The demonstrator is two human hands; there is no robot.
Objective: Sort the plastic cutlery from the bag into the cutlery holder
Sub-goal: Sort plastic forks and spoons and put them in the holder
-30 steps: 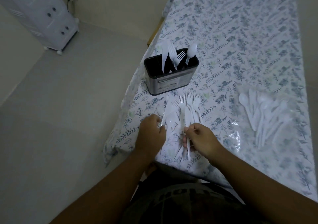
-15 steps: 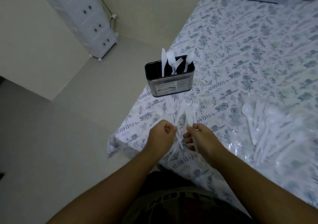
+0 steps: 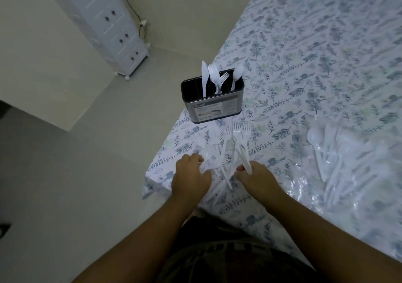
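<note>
My left hand [image 3: 191,175] rests curled on the loose white forks [image 3: 219,152] at the desk [image 3: 326,65] edge; whether its fingers grip one, I cannot tell. The cutlery holder [image 3: 214,104] stands just beyond. My right hand [image 3: 255,177] pinches several fork handles [image 3: 244,163]. The bag [image 3: 348,158] lies rightmost.

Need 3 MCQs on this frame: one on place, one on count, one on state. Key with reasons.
1. Where does the black and steel cutlery holder stand?
A on the floor
B near the table's corner
C on the clear bag

2. How many white plastic knives stand in it?
A one
B three
C none

3. What is the right hand doing?
A lying flat and empty
B gripping white plastic forks
C touching the holder

Key: 1 B, it stands on the floral cloth by the corner; 2 A, one blade shows; 3 B, the fingers curl round the handles.
</note>
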